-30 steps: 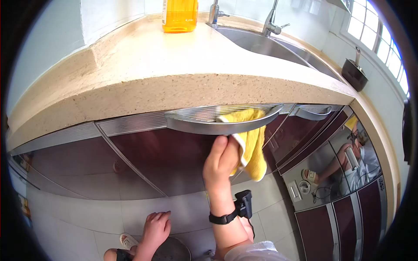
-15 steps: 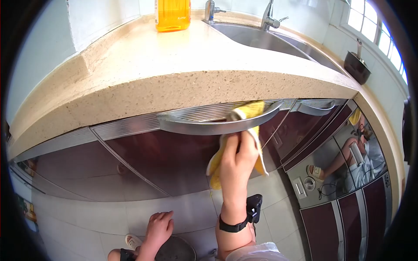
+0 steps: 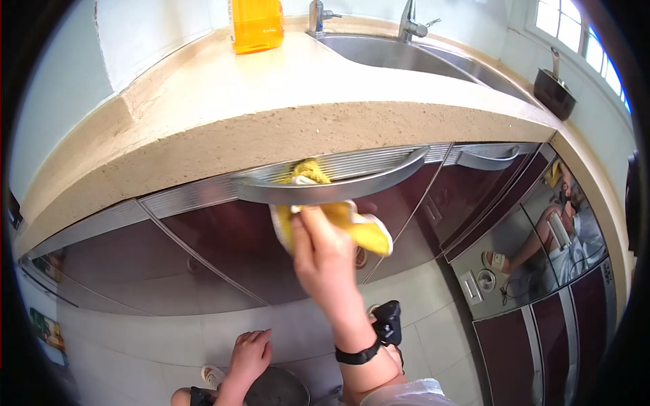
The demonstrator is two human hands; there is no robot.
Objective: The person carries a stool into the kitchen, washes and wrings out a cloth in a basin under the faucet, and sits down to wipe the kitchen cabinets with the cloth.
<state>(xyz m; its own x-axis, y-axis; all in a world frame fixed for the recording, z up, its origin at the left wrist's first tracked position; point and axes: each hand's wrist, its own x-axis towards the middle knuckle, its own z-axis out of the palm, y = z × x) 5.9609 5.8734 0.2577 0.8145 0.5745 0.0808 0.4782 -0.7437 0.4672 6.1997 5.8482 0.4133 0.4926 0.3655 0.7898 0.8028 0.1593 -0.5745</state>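
A yellow cloth with white edging (image 3: pixel 369 233) is gripped in my right hand (image 3: pixel 325 260), its upper part tucked behind the curved metal handle (image 3: pixel 338 191) of a dark red cabinet front. The cloth's top shows above the handle against the ribbed metal strip, and a loose end hangs to the right of my fingers. My left hand (image 3: pixel 252 352) is low in the view, over the floor, with nothing in it and its fingers bent but loose.
The beige countertop edge (image 3: pixel 298 125) runs just above the handle. On top stand an orange bottle (image 3: pixel 257 26) and a double sink (image 3: pixel 393 54) with taps. A dark pot (image 3: pixel 554 95) is at the right. A reflective appliance front (image 3: pixel 501 271) is below it.
My right hand has moved the cloth leftward along the handle, and the cloth's loose end now trails to the right. My left hand has stayed nearly in place.
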